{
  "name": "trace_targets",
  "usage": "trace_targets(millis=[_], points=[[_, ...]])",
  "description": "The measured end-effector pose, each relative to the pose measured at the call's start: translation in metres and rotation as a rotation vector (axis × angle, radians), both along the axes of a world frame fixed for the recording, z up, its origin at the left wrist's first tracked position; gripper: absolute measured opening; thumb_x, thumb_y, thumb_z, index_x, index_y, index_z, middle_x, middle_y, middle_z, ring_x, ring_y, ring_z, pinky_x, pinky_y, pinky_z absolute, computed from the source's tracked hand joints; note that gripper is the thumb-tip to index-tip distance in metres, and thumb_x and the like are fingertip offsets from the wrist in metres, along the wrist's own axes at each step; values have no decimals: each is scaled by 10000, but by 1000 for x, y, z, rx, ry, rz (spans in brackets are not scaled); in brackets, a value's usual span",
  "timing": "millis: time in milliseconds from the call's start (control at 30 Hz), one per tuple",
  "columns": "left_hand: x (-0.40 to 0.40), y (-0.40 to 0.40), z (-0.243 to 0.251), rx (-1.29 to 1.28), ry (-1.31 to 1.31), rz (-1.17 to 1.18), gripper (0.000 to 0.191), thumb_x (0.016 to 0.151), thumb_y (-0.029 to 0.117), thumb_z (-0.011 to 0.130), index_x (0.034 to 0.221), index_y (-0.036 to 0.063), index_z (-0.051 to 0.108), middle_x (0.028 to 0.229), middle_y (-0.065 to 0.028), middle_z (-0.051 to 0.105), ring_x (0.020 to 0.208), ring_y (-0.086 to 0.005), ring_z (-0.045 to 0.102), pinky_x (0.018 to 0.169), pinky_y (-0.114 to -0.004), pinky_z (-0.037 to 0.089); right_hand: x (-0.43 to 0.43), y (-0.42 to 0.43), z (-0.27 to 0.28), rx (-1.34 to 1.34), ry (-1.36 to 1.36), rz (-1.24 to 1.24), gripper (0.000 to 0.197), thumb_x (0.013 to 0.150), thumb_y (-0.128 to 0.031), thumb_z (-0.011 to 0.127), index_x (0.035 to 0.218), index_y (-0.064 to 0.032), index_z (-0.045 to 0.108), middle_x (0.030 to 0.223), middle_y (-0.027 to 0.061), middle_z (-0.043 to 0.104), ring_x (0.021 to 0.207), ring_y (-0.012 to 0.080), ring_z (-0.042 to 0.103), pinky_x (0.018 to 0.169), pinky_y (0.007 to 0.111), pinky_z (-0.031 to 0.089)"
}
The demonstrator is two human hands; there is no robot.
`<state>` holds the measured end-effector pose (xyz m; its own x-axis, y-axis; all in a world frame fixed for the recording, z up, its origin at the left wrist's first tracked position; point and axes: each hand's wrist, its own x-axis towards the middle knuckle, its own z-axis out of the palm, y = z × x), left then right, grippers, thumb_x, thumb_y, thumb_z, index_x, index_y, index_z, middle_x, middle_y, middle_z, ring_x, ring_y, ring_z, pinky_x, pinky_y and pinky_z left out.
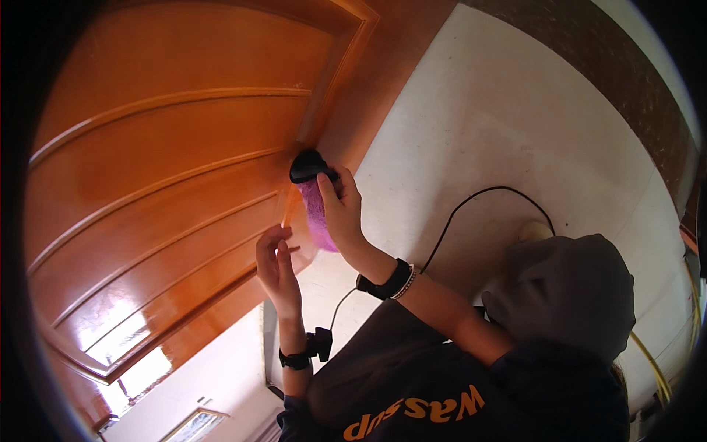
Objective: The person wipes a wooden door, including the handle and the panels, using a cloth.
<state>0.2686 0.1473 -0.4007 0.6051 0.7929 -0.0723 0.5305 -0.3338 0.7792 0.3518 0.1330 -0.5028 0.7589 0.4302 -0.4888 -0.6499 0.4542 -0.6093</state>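
Observation:
My right hand (342, 207), with a black strap and a pale beaded bracelet at the wrist, grips a black, rounded object (308, 167) with fuzzy purple material (317, 221) hanging below it. The black part is against or very close to the frame of a glossy orange-brown wooden door (165, 138); contact cannot be told. Lower and to the left, my left hand (279, 259) is raised beside the door panel with its fingers bent and apart, holding nothing visible. A black strap with a small device (317, 345) is on the left wrist.
A pale wall or floor surface (469, 127) adjoins the door frame. A black cable (469, 196) curves across it. A dark grey, cloth-covered shape (569, 293) is at the right, with yellow cables (652, 367) below it. A framed picture (196, 425) is near the bottom edge.

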Motion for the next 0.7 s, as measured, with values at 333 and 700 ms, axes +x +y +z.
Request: trace_targets(millis=[333, 700], points=[[-20, -16, -22, -450, 236, 2, 457, 808, 77, 625, 1215, -5, 433, 1157, -128, 530, 997, -202, 563, 795, -303, 497, -5, -48, 12, 232, 517, 144, 291, 925, -261, 478, 1138, -62, 480, 988, 43, 586, 821, 132, 585, 707, 275, 501], [-66, -17, -41, -247, 214, 420, 210, 822, 85, 614, 1008, -14, 607, 837, -72, 657, 649, -96, 596, 557, -231, 480, -69, -45, -40, 343, 474, 609, 722, 828, -203, 632, 1382, -34, 202, 1234, 102, 448, 1081, 167, 468, 876, 287, 429]])
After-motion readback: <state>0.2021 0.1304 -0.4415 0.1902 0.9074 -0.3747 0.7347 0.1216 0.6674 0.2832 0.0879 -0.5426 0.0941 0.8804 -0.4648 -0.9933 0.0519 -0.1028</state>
